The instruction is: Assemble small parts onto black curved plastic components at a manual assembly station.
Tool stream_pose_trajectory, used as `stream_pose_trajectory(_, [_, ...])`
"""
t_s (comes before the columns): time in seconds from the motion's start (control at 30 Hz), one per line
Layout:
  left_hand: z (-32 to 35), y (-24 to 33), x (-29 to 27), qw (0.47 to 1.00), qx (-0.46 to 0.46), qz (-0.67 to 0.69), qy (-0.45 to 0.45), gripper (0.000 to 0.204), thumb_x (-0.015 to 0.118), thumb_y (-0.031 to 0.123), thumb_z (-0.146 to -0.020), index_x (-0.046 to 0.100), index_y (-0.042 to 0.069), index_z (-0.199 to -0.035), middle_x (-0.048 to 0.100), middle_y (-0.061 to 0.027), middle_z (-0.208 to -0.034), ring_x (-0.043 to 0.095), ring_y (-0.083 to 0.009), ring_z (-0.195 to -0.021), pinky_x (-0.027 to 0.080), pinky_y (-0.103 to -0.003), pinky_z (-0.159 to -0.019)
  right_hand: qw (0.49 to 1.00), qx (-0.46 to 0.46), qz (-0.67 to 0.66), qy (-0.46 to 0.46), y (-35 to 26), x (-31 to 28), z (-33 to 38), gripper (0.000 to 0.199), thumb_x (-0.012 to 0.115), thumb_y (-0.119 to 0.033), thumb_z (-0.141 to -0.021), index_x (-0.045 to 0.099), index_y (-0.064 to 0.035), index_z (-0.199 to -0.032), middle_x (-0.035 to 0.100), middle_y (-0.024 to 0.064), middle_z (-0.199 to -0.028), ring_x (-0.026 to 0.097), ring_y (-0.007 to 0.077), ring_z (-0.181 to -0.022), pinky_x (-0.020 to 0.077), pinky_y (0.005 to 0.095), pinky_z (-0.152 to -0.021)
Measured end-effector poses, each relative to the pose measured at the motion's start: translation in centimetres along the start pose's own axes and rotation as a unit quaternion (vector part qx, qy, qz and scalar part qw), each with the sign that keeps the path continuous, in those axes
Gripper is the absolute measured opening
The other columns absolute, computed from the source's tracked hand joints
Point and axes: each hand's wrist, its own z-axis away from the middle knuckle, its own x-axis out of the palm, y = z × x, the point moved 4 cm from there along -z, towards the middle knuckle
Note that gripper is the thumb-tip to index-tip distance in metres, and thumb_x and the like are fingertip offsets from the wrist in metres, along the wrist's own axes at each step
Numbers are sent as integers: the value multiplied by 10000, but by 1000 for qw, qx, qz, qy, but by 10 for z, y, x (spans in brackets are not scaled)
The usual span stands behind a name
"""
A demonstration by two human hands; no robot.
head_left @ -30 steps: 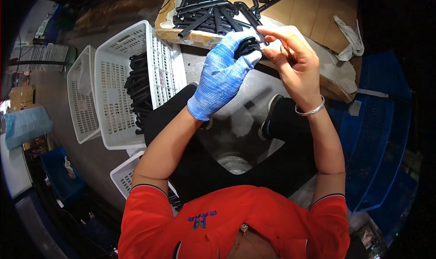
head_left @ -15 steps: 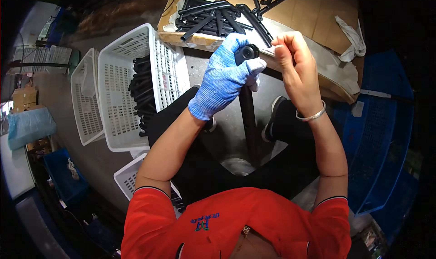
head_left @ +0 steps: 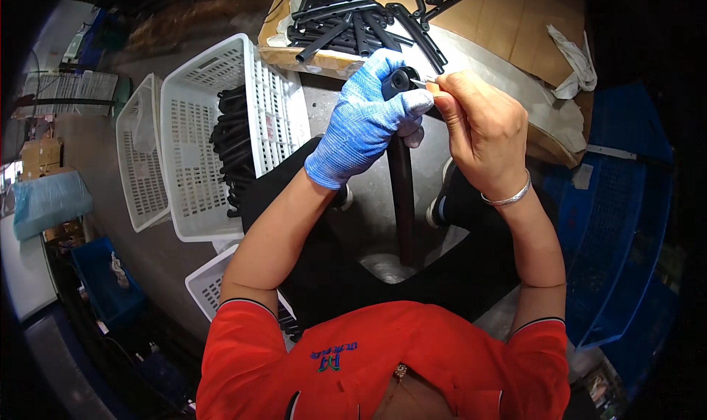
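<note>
Bare right hand (head_left: 486,129) has moved leftward since the earlier frame, to the long black round tube's (head_left: 401,184) upper end.
Its thumb and fingers pinch a small thin item (head_left: 423,83), too small to identify, beside that end; the blue-knit-gloved left hand (head_left: 361,121) wraps the tube, which slants down between the legs. Black bent tubes (head_left: 324,43) lie in a brown cardboard box (head_left: 508,18) beyond.
</note>
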Motion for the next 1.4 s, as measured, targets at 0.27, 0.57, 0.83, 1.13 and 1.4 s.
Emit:
stream_pose_trajectory(0.27, [0,-3,0,1000,-7,-21,1,205,644,138,-833,498,41,-939,522,-38,-717,524,-94,-535,448,-229,-480,1000,-2,-4,4,-1,-1,0,106,582,-114,-851,595,-12,-872,604,118,-737,594,275,-616,433,306,-543])
stream_pose_trajectory(0.57, [1,-2,2,1000,-24,10,-11,214,650,139,-829,501,38,-944,527,-37,-707,518,-92,-535,442,-233,-470,1000,5,5,-18,-3,-2,1,98,575,-105,-855,588,-8,-861,597,123,-723,592,274,-604,432,308,-537])
stream_pose_trajectory(0.83, [1,-5,1,1000,-8,-19,-11,197,649,146,-831,517,46,-938,513,-22,-707,500,-76,-542,424,-219,-473,1000,9,-8,-2,-3,-2,1,92,575,-106,-855,582,-14,-859,588,122,-717,581,287,-594,429,306,-530])
stream_pose_trajectory(1.13, [-5,-3,-3,996,13,89,-17,177,629,177,-851,510,55,-902,478,-6,-684,452,-71,-492,435,-235,-440,931,230,-276,-68,29,22,11,264,470,-234,-958,532,-11,-831,569,29,-745,559,101,-737,394,244,-620])
stream_pose_trajectory(1.4, [-14,20,-35,963,106,241,53,481,396,612,-872,448,143,-784,395,18,-657,395,-85,-520,347,-235,-473,759,308,-545,-181,-12,79,50,169,523,-74,-913,518,23,-1051,524,-27,-802,480,19,-696,385,156,-643])
